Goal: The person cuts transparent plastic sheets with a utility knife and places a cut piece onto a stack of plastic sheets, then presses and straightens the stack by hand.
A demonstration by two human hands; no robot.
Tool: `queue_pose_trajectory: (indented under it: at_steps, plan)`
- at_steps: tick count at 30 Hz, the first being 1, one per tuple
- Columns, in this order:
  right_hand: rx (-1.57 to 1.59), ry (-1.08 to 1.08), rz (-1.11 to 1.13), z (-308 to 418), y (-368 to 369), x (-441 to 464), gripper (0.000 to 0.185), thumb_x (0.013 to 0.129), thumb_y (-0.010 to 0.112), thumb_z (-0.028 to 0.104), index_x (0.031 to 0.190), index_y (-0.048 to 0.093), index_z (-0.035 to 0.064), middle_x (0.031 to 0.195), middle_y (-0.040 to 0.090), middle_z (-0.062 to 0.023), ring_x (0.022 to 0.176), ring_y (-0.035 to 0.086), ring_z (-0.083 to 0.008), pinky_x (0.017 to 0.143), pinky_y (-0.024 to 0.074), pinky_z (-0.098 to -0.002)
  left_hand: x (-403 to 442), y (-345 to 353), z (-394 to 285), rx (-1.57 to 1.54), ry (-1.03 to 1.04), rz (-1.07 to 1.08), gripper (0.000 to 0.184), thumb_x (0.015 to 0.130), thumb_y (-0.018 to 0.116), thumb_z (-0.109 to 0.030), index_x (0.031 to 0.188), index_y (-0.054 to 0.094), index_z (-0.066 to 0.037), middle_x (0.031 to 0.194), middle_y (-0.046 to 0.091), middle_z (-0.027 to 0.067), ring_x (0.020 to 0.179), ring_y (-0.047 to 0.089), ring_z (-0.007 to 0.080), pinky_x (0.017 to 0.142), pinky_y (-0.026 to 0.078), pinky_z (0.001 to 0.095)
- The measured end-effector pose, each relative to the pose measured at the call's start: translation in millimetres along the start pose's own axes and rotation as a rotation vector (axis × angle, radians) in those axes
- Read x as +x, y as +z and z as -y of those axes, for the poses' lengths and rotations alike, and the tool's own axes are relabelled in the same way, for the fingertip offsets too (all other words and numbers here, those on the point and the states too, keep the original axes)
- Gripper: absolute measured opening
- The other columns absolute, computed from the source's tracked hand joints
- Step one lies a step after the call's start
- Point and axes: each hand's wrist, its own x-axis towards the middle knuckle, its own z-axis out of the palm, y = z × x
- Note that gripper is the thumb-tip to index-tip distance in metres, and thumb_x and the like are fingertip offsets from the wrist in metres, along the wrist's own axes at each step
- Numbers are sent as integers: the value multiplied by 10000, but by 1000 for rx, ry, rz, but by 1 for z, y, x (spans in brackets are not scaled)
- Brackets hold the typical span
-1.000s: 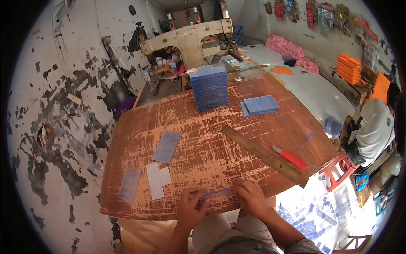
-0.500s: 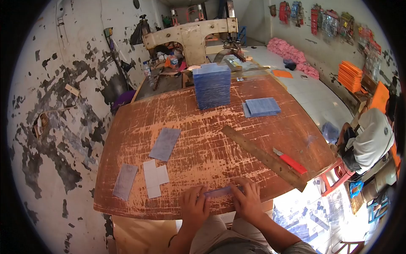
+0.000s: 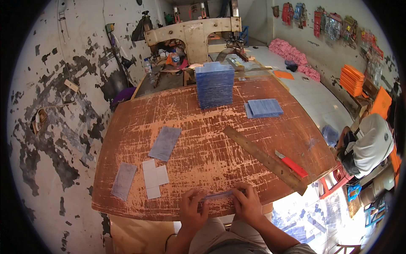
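Observation:
Near the front edge of the scratched brown board [image 3: 203, 144], my left hand [image 3: 193, 208] and my right hand [image 3: 247, 203] grip the two ends of a thin bluish sheet piece [image 3: 219, 195], seen nearly edge-on. Fingers of both hands are closed on it. To the left lie a white cross-like cut piece [image 3: 154, 178] and two greyish-blue rectangles, one beside it [image 3: 124, 181] and one above it [image 3: 165, 143]. A wooden strip [image 3: 264, 158] lies slantwise at the right, with a red-handled cutter [image 3: 292, 164] next to it.
A tall stack of blue sheets [image 3: 215, 86] stands at the back, with a low blue stack [image 3: 265, 108] to its right. Behind is a cream-coloured machine [image 3: 194, 38]. A person in a light top [image 3: 372, 142] sits at the right, near a red stool [image 3: 334, 182].
The sheet piece between my hands has tipped, showing its face half a second ago and nearly its edge now. Both hands stay on it. The camera view has shifted slightly.

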Motion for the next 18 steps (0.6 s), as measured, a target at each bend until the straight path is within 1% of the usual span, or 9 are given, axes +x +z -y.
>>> queue_pose_trajectory:
  at_steps: [2,3,5,6,8,12,14,18]
  plan:
    - [-5,7,-41,3,1,1,255,849,708,67,1098,662,96,1163,586,-101,991,592,-308,858,495,-425,-3,5,6,-115,-36,-103,247,830,713,-91,1072,672,-61,1126,610,156,979,633,330,842,507,443]
    - [-6,7,-41,3,0,1,255,849,708,67,1098,662,96,1163,586,-101,991,592,-308,858,495,-425,-5,5,8,-116,-37,-104,247,830,713,-91,1072,672,-61,1126,610,156,979,633,330,842,507,443]
    - [-3,-3,-39,3,-1,1,255,855,704,68,1105,658,91,1148,585,-98,987,595,-307,851,498,-425,-4,4,8,-104,-14,-141,204,820,703,-74,1016,649,-47,1021,637,164,881,654,353,756,533,438]
    - [-5,-4,-39,3,-2,1,255,855,704,68,1105,658,91,1148,585,-98,987,595,-307,851,498,-425,-3,3,7,-105,-14,-142,204,820,703,-74,1016,649,-47,1021,637,164,881,654,353,756,533,438]
    - [-7,-13,-32,4,-2,1,279,859,707,64,1129,641,85,1159,578,-109,1001,595,-317,841,507,-419,-1,1,4,-123,0,-102,197,835,689,-60,1024,640,-37,977,643,163,839,661,346,710,544,414]
    - [53,49,-79,4,1,1,342,861,705,37,1186,601,63,1172,566,-141,1019,595,-332,846,514,-415,1,-1,1,-120,30,-110,169,855,670,-47,1019,636,-29,978,641,166,819,666,342,684,549,402]
    - [225,96,-88,1,1,0,389,915,671,108,1277,531,87,1233,537,-138,1074,597,-359,879,521,-433,1,-1,0,-115,4,-96,157,872,652,-39,1026,630,-29,987,637,169,837,667,349,694,552,404]
    - [203,76,-84,0,0,-1,387,925,674,124,1279,524,81,1252,540,-144,1073,618,-353,846,546,-416,-1,1,2,-126,7,-90,165,885,646,-46,1047,622,-32,1012,631,162,840,667,340,691,554,400]
